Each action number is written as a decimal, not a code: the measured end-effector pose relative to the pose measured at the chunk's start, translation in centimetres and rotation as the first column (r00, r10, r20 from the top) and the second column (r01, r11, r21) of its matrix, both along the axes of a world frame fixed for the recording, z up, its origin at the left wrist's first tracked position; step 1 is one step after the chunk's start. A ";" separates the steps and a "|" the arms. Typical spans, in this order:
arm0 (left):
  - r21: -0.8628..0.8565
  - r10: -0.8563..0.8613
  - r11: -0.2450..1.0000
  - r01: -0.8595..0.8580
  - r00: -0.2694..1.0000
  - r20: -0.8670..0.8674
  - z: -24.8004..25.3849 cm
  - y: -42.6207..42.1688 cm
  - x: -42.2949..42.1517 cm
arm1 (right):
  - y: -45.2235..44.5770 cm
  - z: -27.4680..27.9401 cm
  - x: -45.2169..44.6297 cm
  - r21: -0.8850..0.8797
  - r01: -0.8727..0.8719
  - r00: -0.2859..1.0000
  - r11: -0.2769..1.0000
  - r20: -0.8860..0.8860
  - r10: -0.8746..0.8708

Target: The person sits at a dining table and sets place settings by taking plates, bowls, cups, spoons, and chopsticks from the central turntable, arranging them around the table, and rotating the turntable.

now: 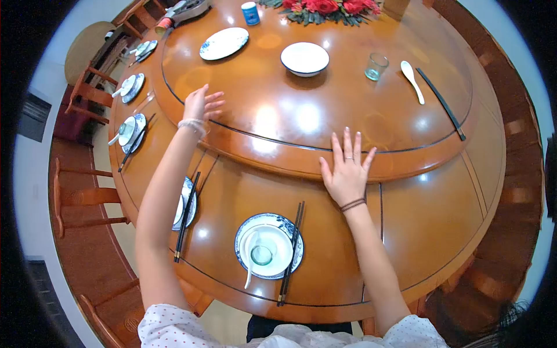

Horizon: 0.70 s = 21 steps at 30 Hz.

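Note:
My left hand (203, 106) hovers at the left front edge of the round wooden turntable (232, 124), fingers apart and holding nothing. My right hand (346, 168) lies spread, palm down, on the turntable's front rim. Beyond them on the turntable are an oval plate (224, 44), a white bowl (305, 59), a glass (376, 66), a white spoon (412, 81) and a black chopstick pair (441, 104). Below my hands, a place setting has a blue-rimmed plate (239, 243) under a bowl with a glass and spoon, with chopsticks (291, 252) across its right side.
More settings line the left, one plate (190, 203) partly behind my left forearm, with chopsticks (187, 217) beside it. Red flowers (322, 7) and a blue can (250, 13) stand at the back. Wooden chairs (87, 197) surround the table.

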<state>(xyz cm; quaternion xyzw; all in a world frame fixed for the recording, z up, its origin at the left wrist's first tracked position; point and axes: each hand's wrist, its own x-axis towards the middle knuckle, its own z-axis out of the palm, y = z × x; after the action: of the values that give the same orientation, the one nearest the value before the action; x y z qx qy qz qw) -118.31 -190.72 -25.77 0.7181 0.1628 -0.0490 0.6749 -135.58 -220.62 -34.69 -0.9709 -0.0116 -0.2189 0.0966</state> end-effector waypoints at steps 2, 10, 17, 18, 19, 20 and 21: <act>0.001 0.028 1.000 -0.028 1.000 -0.009 -0.5 -0.5 2.0 | -0.9 0.1 -0.2 -0.006 -0.009 0.999 1.000 -0.033 0.009; -0.230 0.144 0.963 -0.143 0.990 -0.012 -2.9 -1.3 7.7 | -5.7 1.3 -0.7 0.098 -0.082 0.993 0.992 -0.078 0.090; -0.373 0.260 0.892 -0.257 0.965 -0.041 -4.2 -4.2 12.8 | -6.0 6.1 6.6 0.735 0.015 0.996 0.678 -0.070 0.053; -0.354 0.294 0.889 -0.289 0.955 -0.043 -4.4 -4.5 13.2 | -6.0 5.4 9.1 0.765 -0.004 0.997 0.643 -0.044 0.058; -0.333 0.326 0.887 -0.321 0.944 -0.042 -4.6 -4.8 13.3 | -6.0 4.8 11.5 0.795 -0.025 0.998 0.606 -0.016 0.061; -0.259 0.300 0.920 -0.294 0.954 -0.017 -4.3 -5.1 12.9 | -5.9 5.2 13.5 0.864 0.104 0.988 0.493 -0.149 0.052; -0.256 0.302 0.920 -0.296 0.953 -0.015 -4.1 -5.4 12.5 | -5.6 5.6 15.2 0.899 0.235 0.959 0.369 -0.277 0.062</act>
<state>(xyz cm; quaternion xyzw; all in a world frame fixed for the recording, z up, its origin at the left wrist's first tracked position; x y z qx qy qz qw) -105.77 -196.15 -29.88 0.5923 0.2546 0.0428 0.7632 -120.43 -226.27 -29.11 -0.7686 0.1772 -0.0611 0.6116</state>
